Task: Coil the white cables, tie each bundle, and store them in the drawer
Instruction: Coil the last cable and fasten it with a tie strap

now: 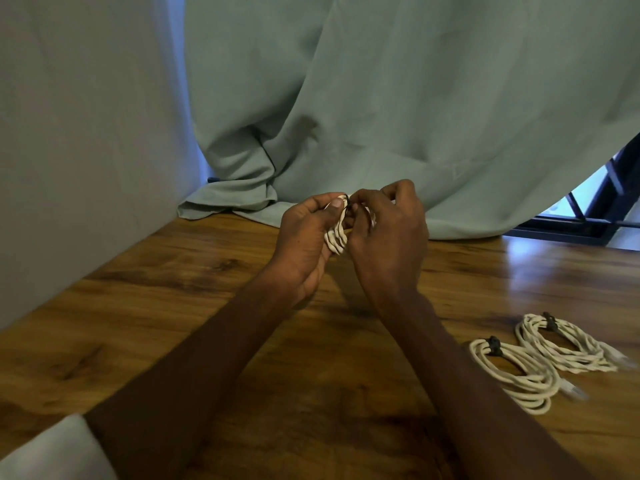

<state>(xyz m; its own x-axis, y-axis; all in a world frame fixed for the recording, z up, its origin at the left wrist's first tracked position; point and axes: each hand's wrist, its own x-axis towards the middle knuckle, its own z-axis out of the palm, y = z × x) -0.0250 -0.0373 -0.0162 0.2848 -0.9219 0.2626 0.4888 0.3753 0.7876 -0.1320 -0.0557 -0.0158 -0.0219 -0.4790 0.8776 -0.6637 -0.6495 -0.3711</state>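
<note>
My left hand [304, 237] grips a coiled white cable bundle [336, 239] held up above the wooden table [173, 306]. My right hand [388, 233] pinches a small black tie [347, 201] at the top of that bundle. Most of the coil is hidden between my two hands. Two other white cable bundles lie on the table at the right, each wrapped with a black tie: one nearer [516, 374] and one farther right [561, 342]. No drawer is in view.
A pale green curtain [381, 98] hangs behind the table and folds onto its far edge. A grey wall [86, 133] runs along the left. A dark window frame [595, 216] shows at the far right. A pale cloth corner [52, 452] sits at the bottom left.
</note>
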